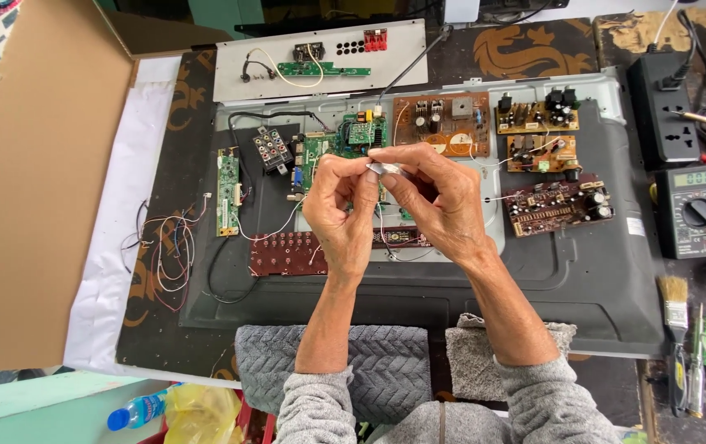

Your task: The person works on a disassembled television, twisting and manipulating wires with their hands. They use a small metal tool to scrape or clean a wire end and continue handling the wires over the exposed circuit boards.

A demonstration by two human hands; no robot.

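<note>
Silvery and small, a flat metal piece (pixel 383 168) is being pinched between both hands just above the middle of the frame; what kind of part it is cannot be told. The left hand (pixel 343 212) is closing its thumb and forefinger narrowly on the piece's left end, with the other fingers curling loosely below. The right hand (pixel 439 201) is gripping the right end with its fingertips, the forefinger arching over the top. Both forearms, in grey sleeves, are reaching up from the bottom edge.

Under the hands a dark grey television back panel (pixel 583 288) is lying flat, filling the centre. A green main board (pixel 328 148) is sitting just behind the hands, partly hidden by them. Brown circuit boards (pixel 443 123) are lying in the upper middle and towards the right. A narrow green strip board (pixel 227 191) is standing at the panel's left edge, and a dark red board (pixel 287 253) is lying just left of the left wrist.

At the right edge a digital multimeter (pixel 694 212) is resting below a black power strip (pixel 664 107). A paintbrush (pixel 675 316) is lying in the lower right. A large cardboard sheet (pixel 32 181) is covering the left side, and a grey towel (pixel 386 362) is lying between the forearms
</note>
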